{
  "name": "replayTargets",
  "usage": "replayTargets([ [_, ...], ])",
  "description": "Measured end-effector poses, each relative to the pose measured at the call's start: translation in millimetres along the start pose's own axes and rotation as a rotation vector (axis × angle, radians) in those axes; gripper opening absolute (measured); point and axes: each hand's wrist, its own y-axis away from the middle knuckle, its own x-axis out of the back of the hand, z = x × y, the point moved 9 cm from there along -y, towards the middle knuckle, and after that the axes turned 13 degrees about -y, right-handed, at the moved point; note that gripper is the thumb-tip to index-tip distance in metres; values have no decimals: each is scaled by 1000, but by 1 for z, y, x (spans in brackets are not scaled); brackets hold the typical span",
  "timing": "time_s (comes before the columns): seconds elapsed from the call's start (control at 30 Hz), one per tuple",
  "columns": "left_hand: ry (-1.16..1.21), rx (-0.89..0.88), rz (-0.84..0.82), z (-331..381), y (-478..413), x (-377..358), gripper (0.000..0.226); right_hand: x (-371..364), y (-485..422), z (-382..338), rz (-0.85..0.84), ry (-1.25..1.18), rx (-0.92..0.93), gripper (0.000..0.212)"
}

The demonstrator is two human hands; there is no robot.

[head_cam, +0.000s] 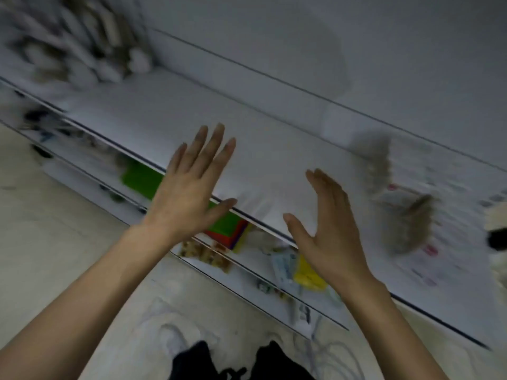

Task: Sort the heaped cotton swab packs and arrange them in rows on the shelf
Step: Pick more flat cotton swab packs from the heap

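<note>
The view is blurred by motion. A heap of cotton swab packs (82, 42) lies at the far left of the white shelf (170, 111). More packs (406, 215) lie flat on the shelf at the right. My left hand (189, 185) hovers over the shelf's front edge with straight, spread fingers and holds nothing. My right hand (329, 223) stands on edge beside it, fingers straight, thumb out, also holding nothing. The stretch of shelf between the two groups of packs is bare.
Lower shelves hold a green box (140, 178), a red and green box (229, 227), snack packs (205, 253) and a yellow pack (307, 275). The pale floor (55, 242) lies at the left, and my shoes (170, 333) show at the bottom.
</note>
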Motion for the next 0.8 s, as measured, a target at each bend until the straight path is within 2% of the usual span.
replayTargets([
  [0.1, -122, 85, 31, -94, 23, 44, 90, -54, -32, -42, -42, -114, 1, 68],
  [0.23, -191, 167, -2, -197, 57, 77, 91, -118, -79, -108, -30, -61, 114, 67],
  [0.37, -240, 228, -64, -281, 80, 84, 92, -156, -118, -151, 26, -22, 144, 67],
  [0.47, -201, 249, -53, -322, 80, 86, 92, -185, -138, -175, 41, 7, 153, 65],
  [0.6, -127, 253, -40, -364, 72, 67, 90, -239, -162, -193, -21, 8, 167, 59],
  [0.8, -38, 251, -143, -438, 58, -4, 92, -311, -224, -193, -120, 1, 135, 56],
])
